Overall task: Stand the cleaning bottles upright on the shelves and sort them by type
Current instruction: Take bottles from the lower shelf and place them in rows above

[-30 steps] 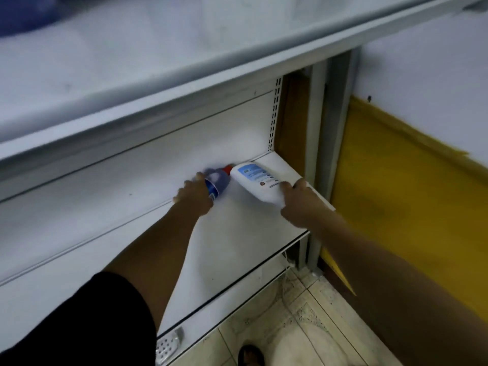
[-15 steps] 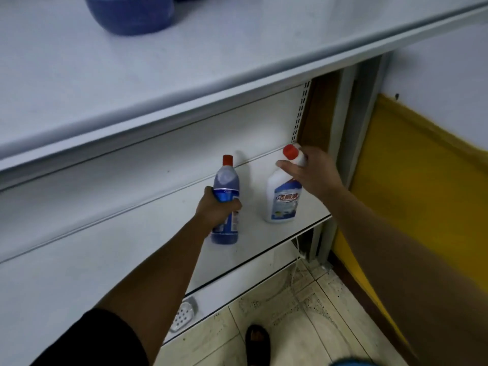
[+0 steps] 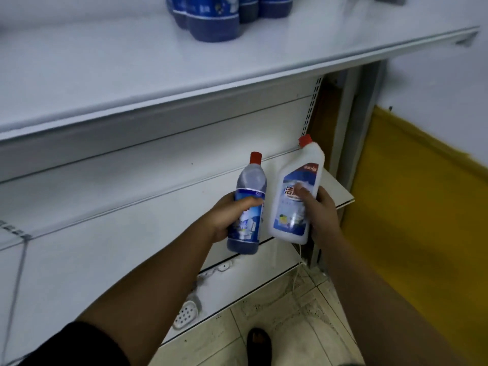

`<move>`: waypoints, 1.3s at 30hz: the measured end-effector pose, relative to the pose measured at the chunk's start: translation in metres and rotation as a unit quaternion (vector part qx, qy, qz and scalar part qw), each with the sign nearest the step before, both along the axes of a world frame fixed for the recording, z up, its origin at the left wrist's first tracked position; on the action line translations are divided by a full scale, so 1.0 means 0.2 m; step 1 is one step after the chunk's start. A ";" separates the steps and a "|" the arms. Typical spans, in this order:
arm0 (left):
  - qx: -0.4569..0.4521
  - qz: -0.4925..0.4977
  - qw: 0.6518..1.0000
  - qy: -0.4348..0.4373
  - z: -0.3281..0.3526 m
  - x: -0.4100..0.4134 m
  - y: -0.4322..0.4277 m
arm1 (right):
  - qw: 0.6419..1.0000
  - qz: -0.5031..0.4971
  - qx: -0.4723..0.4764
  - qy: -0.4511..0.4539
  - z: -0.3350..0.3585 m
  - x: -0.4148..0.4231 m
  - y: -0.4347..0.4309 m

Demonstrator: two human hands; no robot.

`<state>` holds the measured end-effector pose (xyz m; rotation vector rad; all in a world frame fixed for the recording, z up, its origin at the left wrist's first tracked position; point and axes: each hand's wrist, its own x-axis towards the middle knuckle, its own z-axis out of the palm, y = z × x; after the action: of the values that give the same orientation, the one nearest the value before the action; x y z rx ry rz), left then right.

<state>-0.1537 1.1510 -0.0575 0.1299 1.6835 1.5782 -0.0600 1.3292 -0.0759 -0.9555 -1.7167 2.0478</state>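
Observation:
My left hand (image 3: 228,216) grips a blue bottle (image 3: 248,204) with a red cap around its middle. Beside it, my right hand (image 3: 320,212) holds a white bottle (image 3: 297,191) with a red cap and a blue label. Both bottles are roughly upright, tilted slightly, and are held in the air in front of the lower white shelf (image 3: 340,192). On the upper shelf (image 3: 132,75), at the top of the view, several blue bottles (image 3: 214,17) stand upright in a group.
A yellow-and-white wall (image 3: 422,207) runs along the right of the shelving. The slotted shelf upright (image 3: 311,107) stands at the back right. Below are a tiled floor (image 3: 303,313), a white power strip (image 3: 219,268) with a cable, and my dark shoe (image 3: 258,342).
Both bottles went from lying on the lower shelf to standing on it, and are now lifted off it toward me. The view has tilted up, revealing the blue bottles above.

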 end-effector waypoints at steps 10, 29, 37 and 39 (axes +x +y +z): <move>0.131 -0.021 0.990 -0.045 0.44 0.44 -0.26 | 0.996 -0.038 0.060 0.050 0.55 0.47 -0.37; 0.243 0.046 0.940 0.236 1.33 0.81 -0.74 | 0.963 0.048 0.166 0.209 1.44 0.78 -0.87; 0.246 0.027 0.933 0.261 1.57 0.79 -0.78 | 0.943 0.051 0.214 0.249 1.65 0.70 -0.89; 0.256 0.022 0.926 0.278 1.60 0.76 -0.78 | 0.938 0.051 0.238 0.248 1.67 0.67 -0.87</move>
<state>-0.0007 0.9954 0.2618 0.8833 1.6285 2.1233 0.0737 1.1544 0.2588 -0.1801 -1.8533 1.6117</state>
